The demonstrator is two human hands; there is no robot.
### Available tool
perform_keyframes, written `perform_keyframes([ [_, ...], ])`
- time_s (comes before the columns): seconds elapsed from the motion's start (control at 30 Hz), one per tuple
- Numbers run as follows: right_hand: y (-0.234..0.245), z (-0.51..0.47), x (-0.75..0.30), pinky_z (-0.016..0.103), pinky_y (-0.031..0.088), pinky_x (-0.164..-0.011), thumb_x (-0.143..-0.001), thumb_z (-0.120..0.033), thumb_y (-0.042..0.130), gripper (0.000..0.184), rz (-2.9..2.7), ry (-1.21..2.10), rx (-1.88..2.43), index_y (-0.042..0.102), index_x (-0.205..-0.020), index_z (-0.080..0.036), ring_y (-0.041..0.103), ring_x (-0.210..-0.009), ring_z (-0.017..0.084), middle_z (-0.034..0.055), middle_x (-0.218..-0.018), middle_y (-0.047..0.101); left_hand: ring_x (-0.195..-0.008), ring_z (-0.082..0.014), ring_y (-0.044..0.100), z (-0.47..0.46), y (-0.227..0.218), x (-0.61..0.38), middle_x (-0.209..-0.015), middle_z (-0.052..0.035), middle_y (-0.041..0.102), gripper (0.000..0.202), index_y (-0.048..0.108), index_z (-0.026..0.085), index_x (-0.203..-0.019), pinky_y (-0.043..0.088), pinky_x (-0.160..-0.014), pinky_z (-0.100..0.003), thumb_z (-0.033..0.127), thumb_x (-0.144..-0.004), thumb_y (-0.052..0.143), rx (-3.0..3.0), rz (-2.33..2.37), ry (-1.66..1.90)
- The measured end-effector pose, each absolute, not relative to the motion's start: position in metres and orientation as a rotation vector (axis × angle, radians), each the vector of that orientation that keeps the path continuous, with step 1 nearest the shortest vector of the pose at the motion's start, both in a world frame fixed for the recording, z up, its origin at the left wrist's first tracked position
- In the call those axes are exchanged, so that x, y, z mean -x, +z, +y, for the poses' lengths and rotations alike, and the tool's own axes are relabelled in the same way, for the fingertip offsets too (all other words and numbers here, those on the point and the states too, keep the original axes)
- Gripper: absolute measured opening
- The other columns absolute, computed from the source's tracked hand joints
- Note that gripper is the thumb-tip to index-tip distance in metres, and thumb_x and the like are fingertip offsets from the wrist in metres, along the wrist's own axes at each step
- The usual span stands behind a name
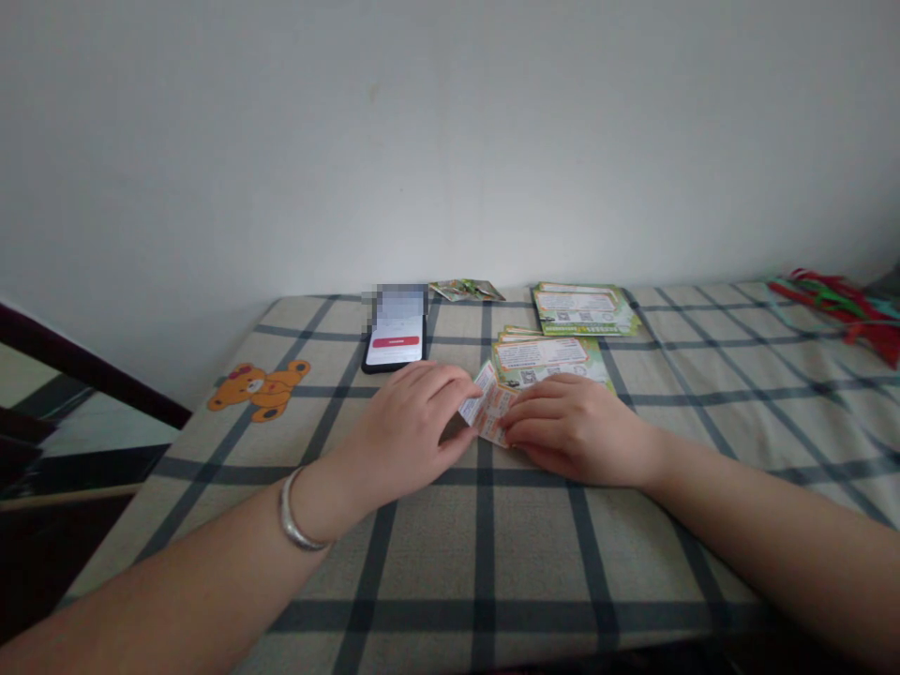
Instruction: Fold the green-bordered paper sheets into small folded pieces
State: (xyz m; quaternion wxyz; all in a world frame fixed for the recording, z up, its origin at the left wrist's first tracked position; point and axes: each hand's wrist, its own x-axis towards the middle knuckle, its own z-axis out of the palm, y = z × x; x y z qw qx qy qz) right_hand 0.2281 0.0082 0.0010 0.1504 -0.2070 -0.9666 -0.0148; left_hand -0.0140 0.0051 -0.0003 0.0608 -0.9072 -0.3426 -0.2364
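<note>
Between my two hands is a small folded paper card [494,412] with orange and white print, its left flap lifted at an angle. My left hand [412,422], with a silver bangle at the wrist, pinches that flap between thumb and fingers. The fingers of my right hand [587,427] are curled closed over the card's right part and hide it. Just behind the card lies a fanned stack of green and white printed cards [545,354], partly covered by my right hand.
A phone [395,349] with a lit screen lies left of the cards. Near the wall are another card stack [583,305] and folded printed pieces [468,290]. A bear cutout [260,389] is on the checked tablecloth [436,553]. Red and green material [844,305] lies far right.
</note>
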Motion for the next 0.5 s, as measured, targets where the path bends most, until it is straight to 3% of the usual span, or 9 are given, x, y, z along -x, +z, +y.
perform_keyframes([
  [0.2,0.0020,0.0107,-0.2269,0.033,0.046,-0.080,-0.088,-0.017,0.051,0.018,-2.686,0.194,0.691,0.067,-0.096,-0.020,0.062,-0.090,0.018,0.0044,-0.091,0.070,-0.117,-0.0255,0.051,0.0051,-0.0036,0.0144,-0.130,-0.0112,0.049,0.024,0.061,0.017,-0.107,0.047,-0.099,-0.043,0.016,-0.083,0.058,2.770,-0.996,-0.653],
  [0.5,0.0024,0.0132,-0.2246,0.032,0.043,-0.079,-0.083,-0.012,0.052,0.017,-2.605,0.357,0.835,0.065,-0.091,-0.018,0.060,-0.084,0.017,0.0035,-0.084,0.066,-0.112,-0.0243,0.055,0.0087,-0.0044,0.0159,-0.122,-0.0082,0.056,0.015,0.066,0.020,-0.099,0.049,-0.094,-0.044,0.016,-0.088,0.057,2.752,-0.872,-0.709],
])
